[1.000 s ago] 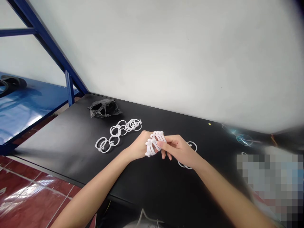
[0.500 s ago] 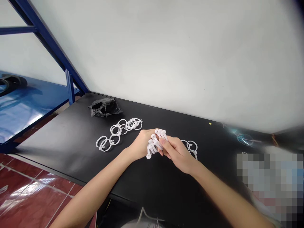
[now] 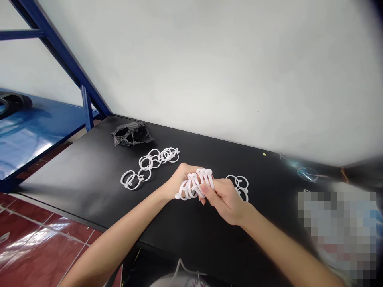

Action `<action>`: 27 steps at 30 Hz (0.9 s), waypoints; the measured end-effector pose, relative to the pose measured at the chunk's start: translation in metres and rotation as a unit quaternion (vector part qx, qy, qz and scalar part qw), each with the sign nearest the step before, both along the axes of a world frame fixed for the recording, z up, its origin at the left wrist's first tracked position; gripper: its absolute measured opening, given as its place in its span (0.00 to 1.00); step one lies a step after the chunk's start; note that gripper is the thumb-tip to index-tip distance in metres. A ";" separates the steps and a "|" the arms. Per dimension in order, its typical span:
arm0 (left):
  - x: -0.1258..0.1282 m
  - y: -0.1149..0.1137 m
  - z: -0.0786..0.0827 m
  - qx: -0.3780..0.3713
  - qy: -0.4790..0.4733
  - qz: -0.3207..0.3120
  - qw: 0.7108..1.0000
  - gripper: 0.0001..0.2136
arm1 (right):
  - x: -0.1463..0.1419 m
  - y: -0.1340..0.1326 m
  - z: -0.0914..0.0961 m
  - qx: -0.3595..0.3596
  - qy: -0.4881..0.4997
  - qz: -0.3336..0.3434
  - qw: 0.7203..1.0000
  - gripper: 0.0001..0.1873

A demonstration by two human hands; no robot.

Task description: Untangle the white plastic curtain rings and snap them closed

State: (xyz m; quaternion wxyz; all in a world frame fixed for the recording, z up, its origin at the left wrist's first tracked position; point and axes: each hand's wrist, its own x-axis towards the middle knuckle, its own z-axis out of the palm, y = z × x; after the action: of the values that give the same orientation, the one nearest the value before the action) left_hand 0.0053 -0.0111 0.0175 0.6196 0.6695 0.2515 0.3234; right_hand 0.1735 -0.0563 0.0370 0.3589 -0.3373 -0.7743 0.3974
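Both hands meet over the black table around a bunch of white plastic rings, which look like curtain rings with small eyelets. My left hand is closed round the bunch from the left and behind, its fingers mostly hidden by the rings. My right hand grips the bunch from the right, thumb pressed on the front rings. A row of loose white rings lies to the left of my left hand. More white rings lie just behind my right hand, partly covered by it.
A crumpled black plastic bag sits at the back left of the black table. Behind stands a pale wall. A blue metal frame rises at left. Clear plastic and a blurred-out patch are at right.
The rings in my hands have turned and spread into a more even row, their eyelets now lined up along the top. My right hand has shifted slightly down.
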 end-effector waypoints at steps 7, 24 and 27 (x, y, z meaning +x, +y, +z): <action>-0.005 0.004 -0.011 0.159 0.072 0.069 0.982 0.15 | 0.001 0.007 0.003 -0.173 0.017 -0.010 0.985 0.28; -0.004 -0.001 -0.014 0.278 0.080 0.090 0.953 0.07 | 0.001 0.002 -0.005 -0.034 0.000 -0.002 0.999 0.25; -0.003 -0.001 -0.007 0.204 0.067 0.071 0.974 0.08 | 0.003 0.003 -0.002 -0.007 -0.011 0.010 1.000 0.25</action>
State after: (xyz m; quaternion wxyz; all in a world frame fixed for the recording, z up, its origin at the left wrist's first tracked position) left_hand 0.0022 -0.0123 0.0107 0.4274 0.7823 0.2678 0.3655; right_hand 0.1761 -0.0536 0.0346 0.3435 -0.3364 -0.7789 0.4026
